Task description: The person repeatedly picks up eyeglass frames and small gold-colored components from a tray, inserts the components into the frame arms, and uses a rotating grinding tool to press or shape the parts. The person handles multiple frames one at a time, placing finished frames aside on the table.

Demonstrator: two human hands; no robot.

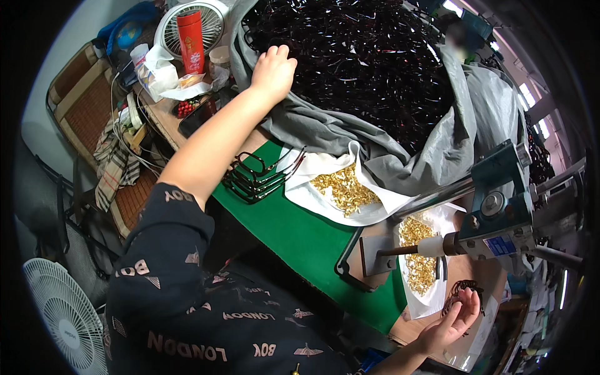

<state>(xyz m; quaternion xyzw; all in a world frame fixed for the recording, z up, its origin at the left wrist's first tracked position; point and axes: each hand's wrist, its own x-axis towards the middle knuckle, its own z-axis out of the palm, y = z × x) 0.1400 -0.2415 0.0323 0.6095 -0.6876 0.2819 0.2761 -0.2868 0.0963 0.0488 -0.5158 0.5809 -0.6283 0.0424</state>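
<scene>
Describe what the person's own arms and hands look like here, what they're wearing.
Both forearms are bare, and so are the left hand and right hand: no gloves, and no watch or rings that I can make out. The left upper arm is covered by a short dark sleeve of a dark top, patterned with pale lettering and small winged emblems. The right arm shows no sleeve in view.

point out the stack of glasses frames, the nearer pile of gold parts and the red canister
stack of glasses frames [256, 178], head view, on the top frame's front
nearer pile of gold parts [420, 256], head view, middle of the heap
red canister [191, 42], head view, on its side wall
</scene>
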